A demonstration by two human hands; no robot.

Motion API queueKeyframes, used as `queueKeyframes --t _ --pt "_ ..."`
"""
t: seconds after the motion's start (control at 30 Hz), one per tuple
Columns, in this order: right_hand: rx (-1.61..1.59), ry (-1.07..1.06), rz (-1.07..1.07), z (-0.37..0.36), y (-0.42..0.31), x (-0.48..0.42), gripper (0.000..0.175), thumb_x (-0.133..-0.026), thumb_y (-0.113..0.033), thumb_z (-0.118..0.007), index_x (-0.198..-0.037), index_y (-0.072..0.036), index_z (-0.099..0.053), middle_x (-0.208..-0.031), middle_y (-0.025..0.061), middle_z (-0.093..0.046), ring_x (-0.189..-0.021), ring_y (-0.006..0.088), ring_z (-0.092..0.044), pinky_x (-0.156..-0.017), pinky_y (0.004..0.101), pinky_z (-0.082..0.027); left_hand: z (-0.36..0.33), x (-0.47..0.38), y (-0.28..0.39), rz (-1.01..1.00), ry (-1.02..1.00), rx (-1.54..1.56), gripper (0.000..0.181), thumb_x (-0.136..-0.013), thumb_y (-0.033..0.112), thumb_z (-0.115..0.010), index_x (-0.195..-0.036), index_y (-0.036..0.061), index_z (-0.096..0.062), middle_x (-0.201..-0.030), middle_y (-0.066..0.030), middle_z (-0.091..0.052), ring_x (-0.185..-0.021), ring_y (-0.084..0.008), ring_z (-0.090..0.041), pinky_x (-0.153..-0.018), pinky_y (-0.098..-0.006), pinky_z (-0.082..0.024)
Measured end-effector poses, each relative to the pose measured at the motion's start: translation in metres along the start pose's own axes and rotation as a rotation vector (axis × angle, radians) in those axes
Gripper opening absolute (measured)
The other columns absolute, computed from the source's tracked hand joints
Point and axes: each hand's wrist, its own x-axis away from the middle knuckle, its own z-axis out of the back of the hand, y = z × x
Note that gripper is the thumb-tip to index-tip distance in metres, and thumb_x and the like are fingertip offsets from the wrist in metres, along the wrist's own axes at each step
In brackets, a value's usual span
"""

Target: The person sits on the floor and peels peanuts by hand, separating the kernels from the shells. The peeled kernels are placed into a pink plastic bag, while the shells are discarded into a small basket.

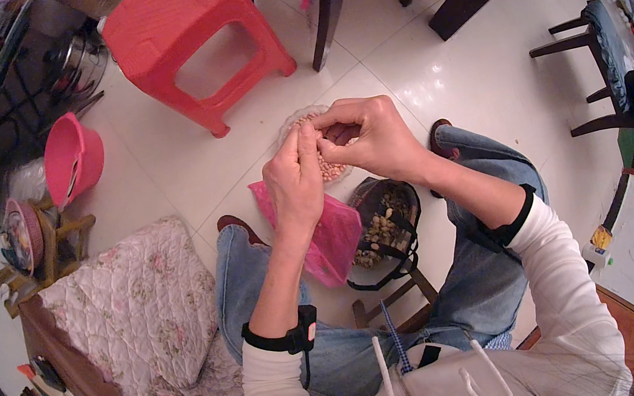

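My left hand [294, 180] and my right hand [374, 135] meet at the fingertips in front of me. Between them they pinch something small, seemingly a peanut, mostly hidden by the fingers. Under the hands, on the floor, stands a pale translucent bowl [283, 130] holding shelled peanut kernels [332, 170]; the hands cover much of it. A bright pink plastic bag [334, 242] lies below my left wrist. To its right, a dark bag with black handles [412, 197] sits open between my legs, with peanuts in their shells [383, 228] inside.
Beyond the bowl stands a red plastic stool [181, 25], with a dark wooden chair [324, 14] to its right. A pink bucket [74, 157] is at the left, above a small wooden stool [56, 238]. A quilted floral cover [145, 296] drapes near my left leg.
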Motion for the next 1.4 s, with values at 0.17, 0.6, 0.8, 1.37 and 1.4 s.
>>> queueKeyframes --t 0.17,0.6,0.8,1.37,1.4 --pt "0.024 -0.002 -0.032 0.002 0.001 0.001 0.021 -0.082 -0.014 -0.071 -0.098 0.000 -0.074 -0.075 0.0149 -0.069 -0.066 0.0127 -0.065 -0.062 0.0306 -0.052 0.000 0.000 0.004 -0.071 0.007 -0.118 0.035 -0.103 0.029 -0.049 -0.089 -0.0017 -0.059 -0.069 -0.0187 -0.053 -0.063 -0.0189 -0.049 -0.062 -0.0366 -0.044" --pt "-0.075 -0.160 -0.110 0.024 0.020 -0.011 0.027 -0.099 -0.010 -0.059 -0.118 0.010 -0.063 -0.091 0.0129 -0.072 -0.083 0.0151 -0.071 -0.079 0.0285 -0.059 0.006 -0.009 -0.019 0.070 0.072 -0.009 0.036 -0.104 0.026 -0.051 -0.081 -0.0021 -0.051 -0.063 -0.0137 -0.047 -0.060 -0.0182 -0.040 -0.058 -0.0353 -0.040" --pt "0.137 -0.157 -0.092 0.027 0.032 -0.014 0.025 -0.097 -0.012 -0.061 -0.115 0.005 -0.067 -0.088 0.0136 -0.073 -0.081 0.0162 -0.073 -0.074 0.0299 -0.059 0.007 -0.011 -0.032 0.207 0.041 0.343 0.029 -0.106 0.031 -0.050 -0.085 0.0107 -0.051 -0.063 0.0101 -0.033 -0.049 0.0013 -0.028 -0.042 -0.0194 -0.021" --pt "-0.383 -0.285 -0.286 0.026 0.009 -0.009 0.015 -0.091 -0.007 -0.069 -0.099 0.005 -0.070 -0.087 0.0084 -0.072 -0.076 0.0129 -0.069 -0.072 0.0265 -0.057 0.002 -0.003 -0.004 0.489 -0.258 0.660 0.038 -0.105 0.040 -0.048 -0.091 0.0055 -0.057 -0.062 0.0073 -0.039 -0.047 -0.0003 -0.030 -0.041 -0.0192 -0.020" --pt "-0.315 -0.294 -0.247 0.030 0.012 -0.008 0.015 -0.090 -0.006 -0.069 -0.099 0.005 -0.071 -0.086 0.0085 -0.072 -0.075 0.0128 -0.069 -0.072 0.0267 -0.057 0.003 -0.003 -0.005 0.507 -0.280 0.741 0.039 -0.105 0.042 -0.047 -0.089 0.0068 -0.055 -0.060 0.0076 -0.037 -0.045 -0.0004 -0.027 -0.040 -0.0191 -0.018"
